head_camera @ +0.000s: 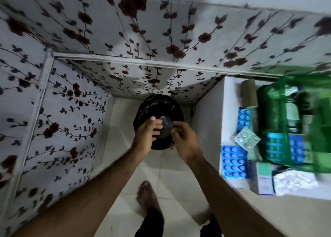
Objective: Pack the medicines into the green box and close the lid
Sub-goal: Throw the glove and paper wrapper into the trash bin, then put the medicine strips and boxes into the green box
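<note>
Both my hands hover over a black bag-lined bin (157,108) on the floor. My left hand (147,132) has its fingers stretched out and apart. My right hand (185,140) has its fingers curled. A small grey foil scrap (166,121) sits between the fingertips of both hands, above the bin's mouth; whether either hand grips it is unclear. The translucent green box (293,122) stands open on a white shelf (226,111) at the right, with medicine packs inside. Blue blister strips (233,162) and a silver blister strip (246,138) lie beside it.
White medicine cartons (263,178) and a brown roll (249,93) also rest on the shelf. Floral-patterned panels (59,122) wall in the bin's nook on the left and back. My bare foot (146,195) stands on the pale floor tiles below the bin.
</note>
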